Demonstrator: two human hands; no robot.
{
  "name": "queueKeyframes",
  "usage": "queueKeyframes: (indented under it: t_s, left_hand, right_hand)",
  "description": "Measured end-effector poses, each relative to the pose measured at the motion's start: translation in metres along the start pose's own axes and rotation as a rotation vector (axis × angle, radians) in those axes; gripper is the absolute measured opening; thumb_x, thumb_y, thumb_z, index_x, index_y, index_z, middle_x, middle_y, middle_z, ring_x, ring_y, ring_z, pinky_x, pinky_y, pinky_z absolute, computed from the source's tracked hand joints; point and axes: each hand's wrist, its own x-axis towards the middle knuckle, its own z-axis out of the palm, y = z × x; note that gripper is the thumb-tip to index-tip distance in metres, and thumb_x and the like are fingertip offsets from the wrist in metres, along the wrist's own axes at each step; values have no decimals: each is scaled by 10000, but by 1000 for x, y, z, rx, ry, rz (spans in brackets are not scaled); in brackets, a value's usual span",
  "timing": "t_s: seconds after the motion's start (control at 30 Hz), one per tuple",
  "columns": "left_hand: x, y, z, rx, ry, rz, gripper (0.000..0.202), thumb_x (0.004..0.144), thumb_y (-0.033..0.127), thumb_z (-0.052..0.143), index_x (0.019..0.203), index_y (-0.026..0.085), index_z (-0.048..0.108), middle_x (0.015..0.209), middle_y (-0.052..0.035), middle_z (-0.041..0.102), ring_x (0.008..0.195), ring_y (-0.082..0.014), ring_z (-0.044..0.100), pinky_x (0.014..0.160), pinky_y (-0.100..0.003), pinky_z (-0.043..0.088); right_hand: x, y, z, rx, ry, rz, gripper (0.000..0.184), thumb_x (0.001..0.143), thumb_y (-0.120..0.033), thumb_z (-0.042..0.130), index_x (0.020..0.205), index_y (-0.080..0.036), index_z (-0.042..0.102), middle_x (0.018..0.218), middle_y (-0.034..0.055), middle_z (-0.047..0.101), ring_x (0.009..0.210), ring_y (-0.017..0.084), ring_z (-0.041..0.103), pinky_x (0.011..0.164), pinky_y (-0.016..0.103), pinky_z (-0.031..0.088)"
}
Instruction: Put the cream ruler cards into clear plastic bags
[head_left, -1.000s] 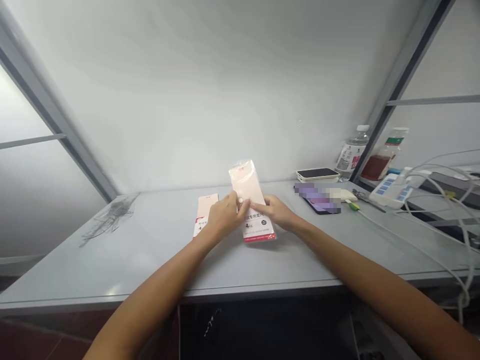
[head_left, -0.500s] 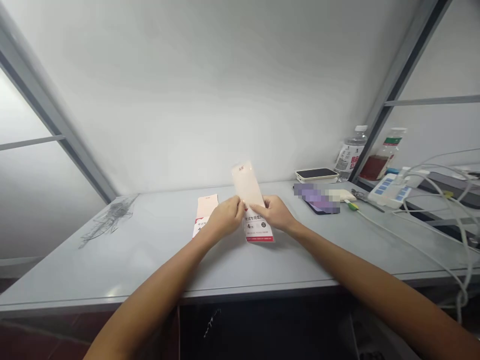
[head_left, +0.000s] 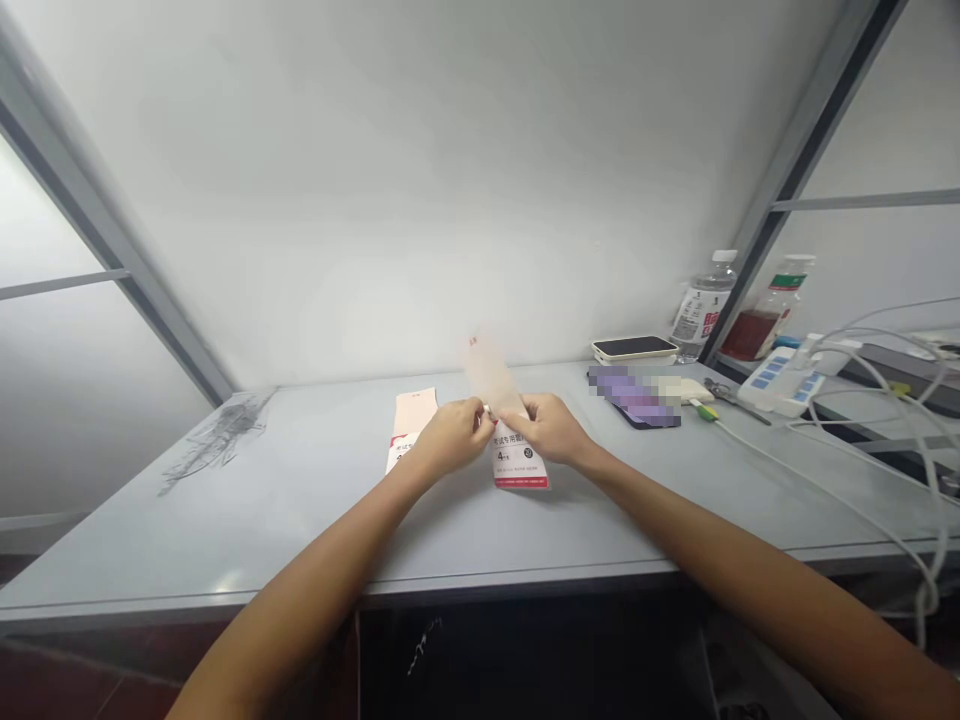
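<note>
Pale grey tabletop (head_left: 225,540) running across the view, its front edge thin and dark, shadow beneath; smooth white wall (head_left: 360,200) rising behind it, with grey metal window frames (head_left: 97,240) slanting down on the left and a darker frame (head_left: 810,170) on the right; grey scribbled marks (head_left: 217,440) lying toward the left of the tabletop; white cables (head_left: 862,470) looping across the right end, near a white power strip (head_left: 772,382) with blue switches; beyond them, a clear plastic bottle (head_left: 703,305) with a red-and-white label, standing near the far right corner; just beside it, a second plastic bottle (head_left: 742,337) with a green label, reddish-brown liquid filling its lower part; in front, a flat cream device (head_left: 634,347) with a dark top; nearer still, a dark phone (head_left: 645,420), mostly under pixelation; at mid-table, a pale pink packet (head_left: 519,460), printed with a large 4 and banded red along its lower edge, its upper end blurred and tilted away; left hand (head_left: 450,437) and right hand (head_left: 546,428) close together, fingers narrowly pinched on that packet near its middle; just left, a second pink packet (head_left: 414,412) lying flat, partly behind the left hand.
</note>
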Motion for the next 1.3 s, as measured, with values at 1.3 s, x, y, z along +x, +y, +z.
queueKeyframes:
  t_s: [1.3]
  left_hand:
    - [1, 1, 9, -4, 1, -115, 308, 876, 263, 278, 614, 194, 425, 571, -23, 512, 470, -119, 406, 455, -252, 245]
  right_hand:
    - [-2, 3, 8, -60, 7, -8, 288, 774, -345, 459, 547, -170, 467, 468, -29, 430, 434, 104, 430, 415, 219, 295]
